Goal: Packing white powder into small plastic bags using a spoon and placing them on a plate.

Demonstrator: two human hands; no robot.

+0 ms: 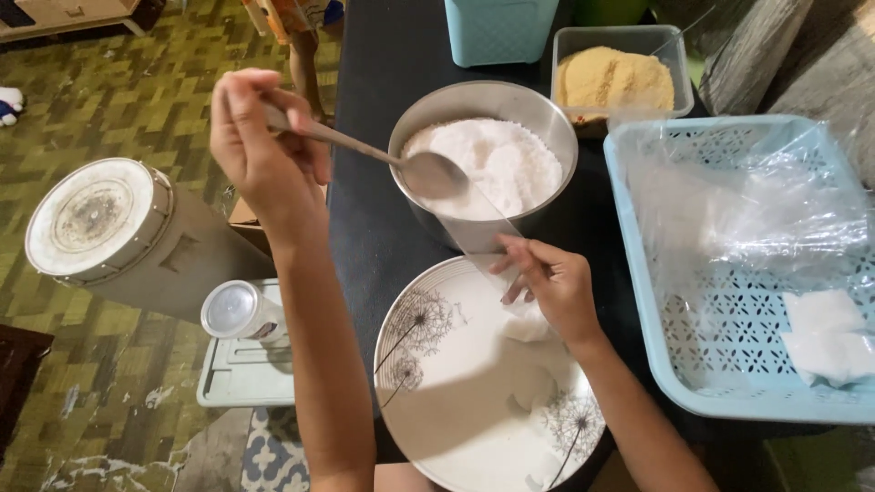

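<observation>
Running along the counter's (383,237) right edge is a pale blue basket (638,273) of plastic bags; a white plate (456,392) overhangs the near edge, and a steel bowl (538,114) of white powder stands just behind it. Left hand (264,150): fingers closed on a spoon (428,173) over the bowl. Right hand (551,282): fingers pinching a small clear bag (492,232) above the plate. Best held open, mouth close beneath the level spoon.

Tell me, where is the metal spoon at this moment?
The metal spoon is at upper centre, held by the left hand, its bowl over the steel pot's left rim.
</observation>
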